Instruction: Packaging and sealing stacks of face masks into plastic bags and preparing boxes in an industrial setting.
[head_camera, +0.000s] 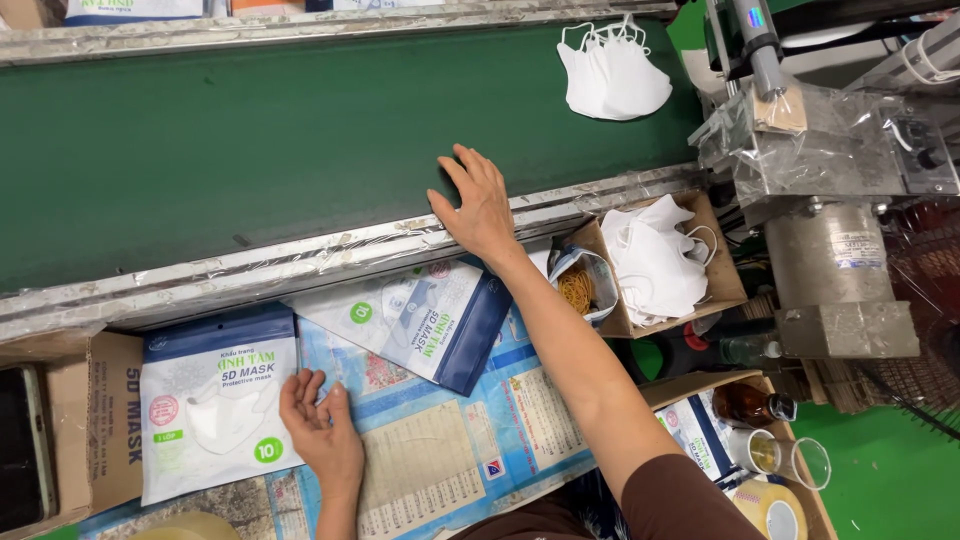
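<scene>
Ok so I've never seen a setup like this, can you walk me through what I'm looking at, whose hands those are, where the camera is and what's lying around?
This is one picture from a camera worn on a person's head, looking down at their own bare hands at a packing bench. The left hand lies flat on a white and dark blue flat mask packet. The right hand rests open on the foil-wrapped metal edge of a long green conveyor belt. Neither hand grips anything. A small stack of loose white face masks lies on the belt near a metal machine wrapped in clear film. A second mask packet lies on the printed blue paper sheet covering the bench. An open cardboard box holds more white masks, with a brown glass bottle nearby.
</scene>
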